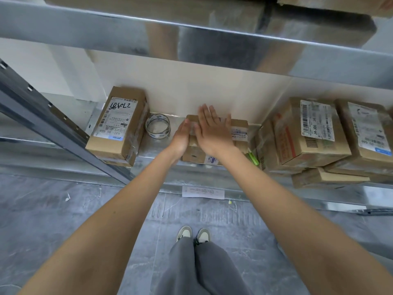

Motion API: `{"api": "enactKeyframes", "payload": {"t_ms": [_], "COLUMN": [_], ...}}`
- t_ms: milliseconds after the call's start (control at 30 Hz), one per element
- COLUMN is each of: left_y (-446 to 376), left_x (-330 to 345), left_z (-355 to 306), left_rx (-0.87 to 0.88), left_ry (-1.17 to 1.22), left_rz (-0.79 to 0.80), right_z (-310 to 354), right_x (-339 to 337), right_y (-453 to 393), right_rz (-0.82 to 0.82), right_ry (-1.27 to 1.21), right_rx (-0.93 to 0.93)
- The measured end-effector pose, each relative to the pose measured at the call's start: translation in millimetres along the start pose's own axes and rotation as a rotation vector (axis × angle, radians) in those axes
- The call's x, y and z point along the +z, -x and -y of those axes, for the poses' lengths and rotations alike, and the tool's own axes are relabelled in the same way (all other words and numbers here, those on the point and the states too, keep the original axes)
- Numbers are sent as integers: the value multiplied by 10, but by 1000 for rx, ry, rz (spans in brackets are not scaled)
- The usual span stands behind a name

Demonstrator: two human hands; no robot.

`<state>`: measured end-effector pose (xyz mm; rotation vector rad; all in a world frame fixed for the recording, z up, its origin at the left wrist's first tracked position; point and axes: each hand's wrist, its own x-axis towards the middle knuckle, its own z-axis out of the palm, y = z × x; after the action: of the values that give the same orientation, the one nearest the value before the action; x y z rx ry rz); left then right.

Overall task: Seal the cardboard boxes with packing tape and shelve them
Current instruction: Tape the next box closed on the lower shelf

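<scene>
Hands on small cardboard box (238, 133) on metal shelf (157, 150) — right hand (212, 130) flat on top, fingers straight and spread; left hand (182, 137) pressed against its left side, fingers straight. Clear tape roll (157, 126) just left of the box — green utility knife (253, 158) at its right.

Box (214, 141) top hidden under hands; labels too blurry

Bare forearms, no sleeves. Grey trousers (204, 271). Pale low sneakers (194, 233), dark laces, darker panels.
</scene>
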<state>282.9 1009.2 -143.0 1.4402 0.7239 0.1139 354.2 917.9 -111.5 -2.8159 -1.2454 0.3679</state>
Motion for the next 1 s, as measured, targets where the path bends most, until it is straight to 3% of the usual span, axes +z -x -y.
{"api": "enactKeyframes", "payload": {"t_ms": [267, 367, 467, 533, 600, 633, 700, 800, 1000], "left_y": [-144, 18, 97, 110, 117, 120, 118, 149, 514], "left_x": [10, 36, 50, 43, 22, 24, 35, 53, 83], "left_z": [189, -22, -112, -109, -98, -95, -76, -41, 122], "left_rx": [-109, -128, -144, -186, -233, -232, -209, -171, -39], "left_ry": [48, 46, 45, 16, -23, -38, -61, -138, -173], "left_rz": [-47, -38, -42, -57, -66, -66, -87, -151, -297], "right_z": [31, 35, -40, -174, -344, -415, -537, -505, -432], "right_x": [214, 242, 173, 130, 66, 42, 52, 26, 88], "right_y": [685, 731, 663, 635, 594, 573, 536, 615, 913], "right_rz": [-63, -78, -72, -271, -515, -513, -294, -176, -292], "right_ry": [-24, -22, -158, -315, -539, -662, -881, -1095, -1106], "right_rx": [-126, -109, -141, -27, 314, 514, 769, 730, 668]}}
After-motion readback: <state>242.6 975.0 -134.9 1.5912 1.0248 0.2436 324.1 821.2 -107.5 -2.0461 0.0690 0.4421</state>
